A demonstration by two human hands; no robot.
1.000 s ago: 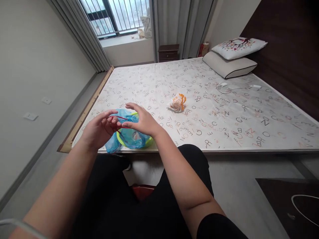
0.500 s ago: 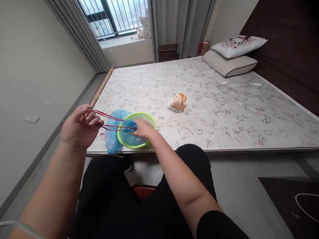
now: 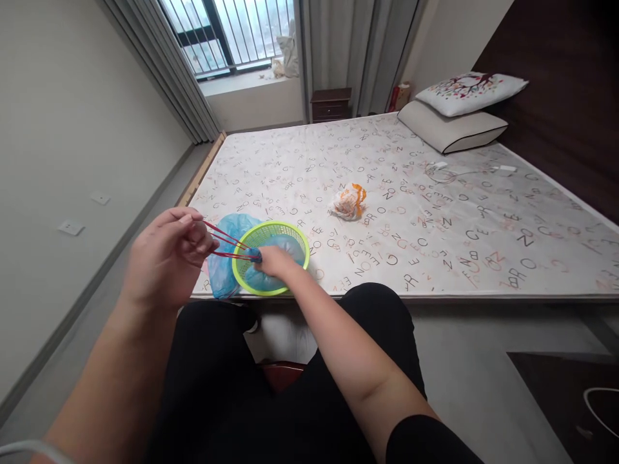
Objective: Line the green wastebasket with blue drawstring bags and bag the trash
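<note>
My left hand [image 3: 171, 251] is closed on the red drawstring [image 3: 225, 237], which stretches taut to the gathered neck of a blue plastic bag [image 3: 285, 248]. That neck is bunched in the fist of my right hand [image 3: 275, 263]. The bag's body lies inside a lime-green mesh basket [image 3: 304, 248] at the near edge of the bed. Beside the basket, on its left, rests another blue plastic bag [image 3: 225, 274]; whether the two bags join is hidden. What the bag in the basket contains cannot be made out.
A crumpled white-and-orange plastic bag [image 3: 349, 203] lies mid-bed on the letter-patterned mattress [image 3: 377, 154]. Two stacked pillows [image 3: 454, 122] and a white cable [image 3: 447, 174] are at the right. Behind stand a dark nightstand [image 3: 331, 104] and a barred window.
My left hand has shifted slightly right, nearer the basket. The bag's neck is bunched tighter, and less of it shows beyond my right hand. The view has tilted a little.
</note>
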